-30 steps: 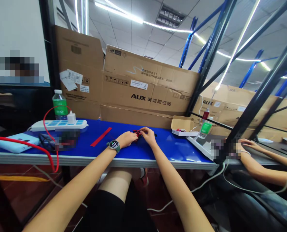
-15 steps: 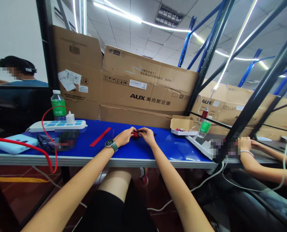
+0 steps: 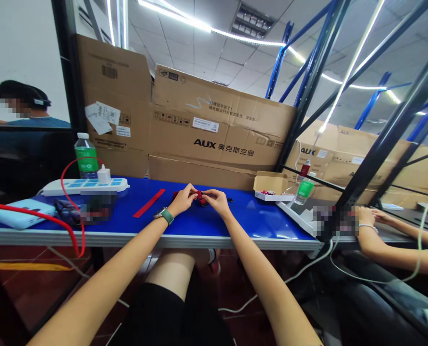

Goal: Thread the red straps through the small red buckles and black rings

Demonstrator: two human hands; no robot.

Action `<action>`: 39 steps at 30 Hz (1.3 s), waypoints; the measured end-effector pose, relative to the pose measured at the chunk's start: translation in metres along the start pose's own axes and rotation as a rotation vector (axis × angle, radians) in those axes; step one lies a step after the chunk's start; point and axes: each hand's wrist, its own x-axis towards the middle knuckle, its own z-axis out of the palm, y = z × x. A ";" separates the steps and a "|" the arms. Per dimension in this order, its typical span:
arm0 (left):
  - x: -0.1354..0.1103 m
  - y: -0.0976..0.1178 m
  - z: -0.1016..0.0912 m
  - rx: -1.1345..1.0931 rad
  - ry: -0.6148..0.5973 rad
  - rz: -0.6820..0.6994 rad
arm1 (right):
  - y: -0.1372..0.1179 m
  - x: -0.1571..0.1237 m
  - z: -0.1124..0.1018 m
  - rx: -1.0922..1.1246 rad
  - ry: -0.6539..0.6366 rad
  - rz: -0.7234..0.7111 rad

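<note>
Together, the left hand [image 3: 180, 201] and right hand [image 3: 217, 201] close their fingertips on a small red-and-black piece [image 3: 200, 197], steadying it from both sides just above the blue table [image 3: 257, 216]. A red strip [image 3: 149, 203] lies just left of the hands, and a small open carton [image 3: 269, 184] sits well right, leaving the forearms room over the metal front edge [image 3: 278, 243].

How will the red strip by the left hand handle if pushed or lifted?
Thin and flat, the red strip is probably light and won't roll. It may slide on the glossy blue tabletop when pushed.
</note>
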 end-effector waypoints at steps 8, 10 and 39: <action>-0.001 -0.003 0.000 0.017 -0.029 -0.010 | -0.002 0.000 0.003 0.129 -0.060 0.053; -0.001 -0.002 0.000 0.027 -0.033 -0.010 | 0.000 0.001 0.003 0.109 -0.063 0.072; 0.000 -0.021 0.006 -0.204 -0.093 -0.174 | 0.003 -0.002 0.010 0.042 -0.125 0.071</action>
